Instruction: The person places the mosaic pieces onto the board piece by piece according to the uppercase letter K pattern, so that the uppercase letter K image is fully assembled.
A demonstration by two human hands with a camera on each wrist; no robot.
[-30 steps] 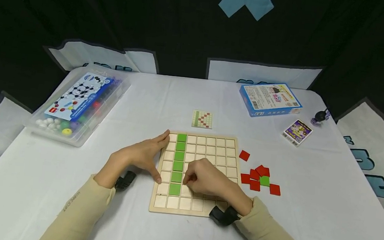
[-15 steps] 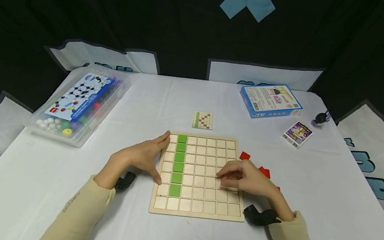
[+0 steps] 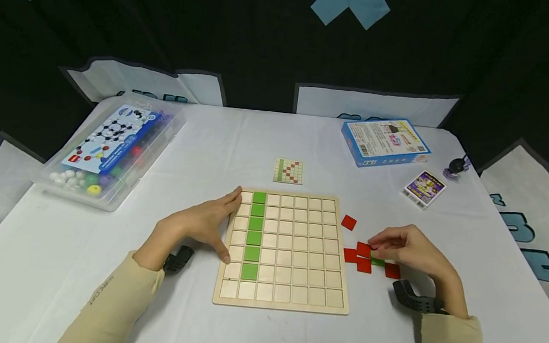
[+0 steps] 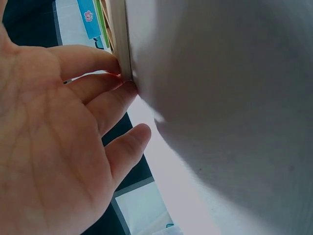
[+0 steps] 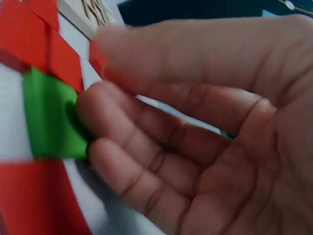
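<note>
A wooden grid board [image 3: 287,305] lies flat, with a column of several green tiles [image 3: 254,238] in its second column from the left. My left hand [image 3: 206,221] spans the board's left side, thumb and fingertips against the edge; the left wrist view shows fingertips touching the board's side [image 4: 121,39]. To the right of the board, my right hand [image 3: 412,251] is down over a scatter of red tiles [image 3: 364,265] and one green tile [image 5: 54,115]. Red shows by the blurred thumb tip in the right wrist view; I cannot tell whether a tile is pinched there.
A small pattern card [image 3: 288,171] lies beyond the board. A clear plastic case [image 3: 121,191] with coloured balls stands at the left. At the back right are a blue box [image 3: 387,143], a small card pack [image 3: 425,189] and a dark round object [image 3: 457,167].
My right hand has moved from the middle of the board rightward, off the board to the loose tiles. My left hand has stayed at the board's left edge.
</note>
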